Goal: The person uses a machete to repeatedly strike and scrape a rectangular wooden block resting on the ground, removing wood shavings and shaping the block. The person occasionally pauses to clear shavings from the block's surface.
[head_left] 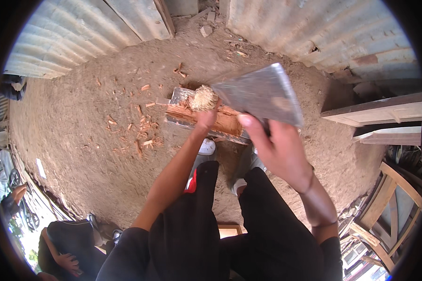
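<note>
The left hand [207,120] grips a pale frayed piece [204,98] at its 12 o'clock, over the wooden block [227,122]; the right hand [282,151] clasps a broad-bladed cleaver [262,93], blade toward 11 o'clock.

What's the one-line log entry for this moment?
right grip: holding cleaver | left grip: holding pale fibrous bundle over wooden block | reddish chips on dirt floor

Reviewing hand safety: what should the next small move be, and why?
Probably draw the left hand farther from the cleaver before any chop: it seems to grip the pale fibrous piece over the wooden block, while the right hand holds the cleaver, apparently raised, close beside it in this view.
</note>
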